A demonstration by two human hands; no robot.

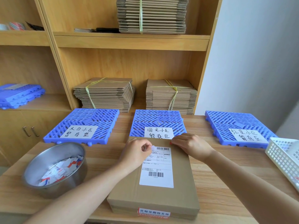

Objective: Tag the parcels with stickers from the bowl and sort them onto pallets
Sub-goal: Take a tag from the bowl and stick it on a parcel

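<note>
At the far left of the tabletop we see the steel bowl, with loose white, red and blue stickers heaped in its bottom. Behind it lies the left pallet, blue and slatted, with a handwritten paper sign on its front part.

Next comes our left hand. Its fingers are curled, and thumb and forefinger pinch a small white sticker right at the upper left corner of the shipping label.

That label lies on the parcel, a flat brown carton in the middle of the tabletop, just right of the bowl. Its long axis runs away from us, from the near edge of the tabletop towards the middle pallet. The far end reaches that pallet's front edge, below its paper sign. The label's print reads upright from our side, and a red seal strip sits across the near end.

Our right hand rests on the parcel's far right corner, fingers bent and pointing left along the far edge. A speck of red shows at the fingertips; we cannot tell whether the hand pinches something or only presses down.

Further right lies the right pallet, also signed, and at the edge a white mesh basket.
</note>
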